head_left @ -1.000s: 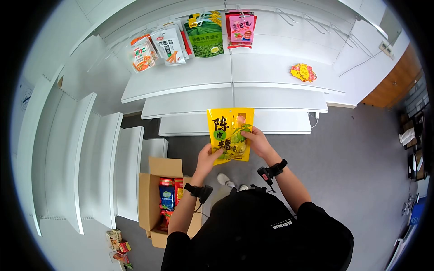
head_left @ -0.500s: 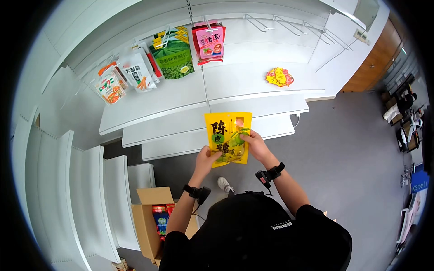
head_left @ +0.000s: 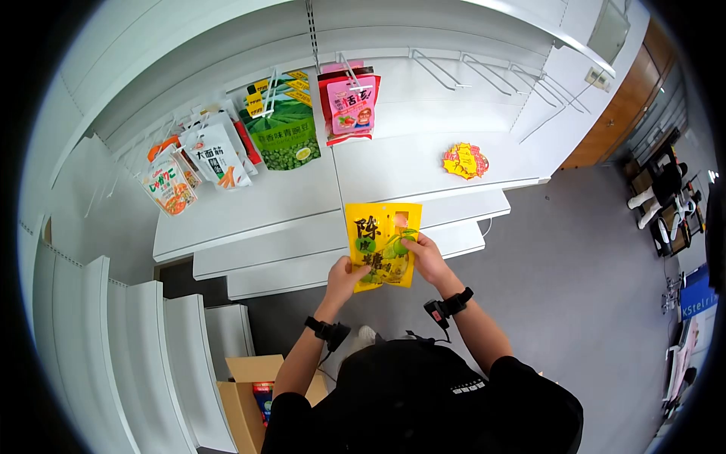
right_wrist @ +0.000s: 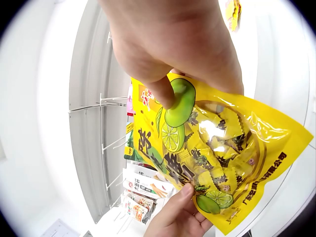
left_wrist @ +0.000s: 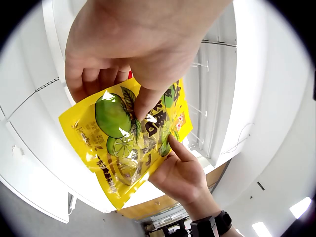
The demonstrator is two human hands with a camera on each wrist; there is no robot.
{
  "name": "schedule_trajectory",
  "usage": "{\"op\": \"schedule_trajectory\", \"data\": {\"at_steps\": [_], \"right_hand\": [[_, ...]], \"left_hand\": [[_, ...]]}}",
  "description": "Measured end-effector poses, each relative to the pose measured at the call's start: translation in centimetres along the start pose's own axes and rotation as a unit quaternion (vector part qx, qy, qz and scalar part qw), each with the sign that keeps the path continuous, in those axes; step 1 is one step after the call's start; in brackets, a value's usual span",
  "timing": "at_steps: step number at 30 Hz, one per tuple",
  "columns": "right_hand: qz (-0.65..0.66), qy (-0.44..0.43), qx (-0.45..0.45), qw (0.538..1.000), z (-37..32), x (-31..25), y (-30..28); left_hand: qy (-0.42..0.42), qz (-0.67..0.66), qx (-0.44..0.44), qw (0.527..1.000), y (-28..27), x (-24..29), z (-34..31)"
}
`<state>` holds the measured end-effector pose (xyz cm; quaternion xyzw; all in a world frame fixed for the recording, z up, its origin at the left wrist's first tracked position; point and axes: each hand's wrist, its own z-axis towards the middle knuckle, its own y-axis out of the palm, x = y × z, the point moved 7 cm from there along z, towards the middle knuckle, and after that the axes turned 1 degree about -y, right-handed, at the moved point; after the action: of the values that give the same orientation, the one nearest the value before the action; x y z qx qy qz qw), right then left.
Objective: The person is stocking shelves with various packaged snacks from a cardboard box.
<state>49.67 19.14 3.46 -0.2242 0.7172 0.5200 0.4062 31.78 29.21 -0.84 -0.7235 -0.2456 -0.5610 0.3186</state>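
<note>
I hold a yellow candy bag [head_left: 380, 242] with green limes and black characters printed on it, upright in front of the white shelves. My left hand [head_left: 345, 278] pinches its lower left corner, thumb on the front of the yellow bag [left_wrist: 131, 143]. My right hand [head_left: 422, 256] grips the right edge, its thumb pressed on the lime picture of the yellow bag [right_wrist: 207, 148]. In the right wrist view the left hand [right_wrist: 175, 217] shows at the bag's bottom.
Snack bags hang on pegs above the top shelf: a green pea bag [head_left: 281, 132], a pink bag [head_left: 350, 102], a white bag [head_left: 213, 155]. A yellow-red sticker [head_left: 465, 160] lies on the shelf. Bare peg hooks [head_left: 491, 76] lie to the right. An open cardboard box [head_left: 246, 397] stands on the floor at lower left.
The view has shifted toward the hanging snack bags, and the box has slid to the bottom edge. Both hands keep the same hold on the yellow bag, now closer to the shelves.
</note>
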Motion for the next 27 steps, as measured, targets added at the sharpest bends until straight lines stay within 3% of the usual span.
{"op": "schedule_trajectory", "data": {"at_steps": [6,20,27], "right_hand": [[-0.001,-0.010,0.006,1.000,2.2,-0.5,0.9],[-0.011,0.003,-0.037,0.999,7.3,-1.5,2.6],[-0.028,-0.032,-0.064,0.997,10.4,-7.2,5.5]], "left_hand": [[0.012,-0.068,0.007,0.998,-1.3,2.7,1.3],[0.013,-0.046,0.057,0.997,-4.8,3.4,3.5],[0.064,-0.072,0.080,0.992,-5.9,9.2,6.3]]}}
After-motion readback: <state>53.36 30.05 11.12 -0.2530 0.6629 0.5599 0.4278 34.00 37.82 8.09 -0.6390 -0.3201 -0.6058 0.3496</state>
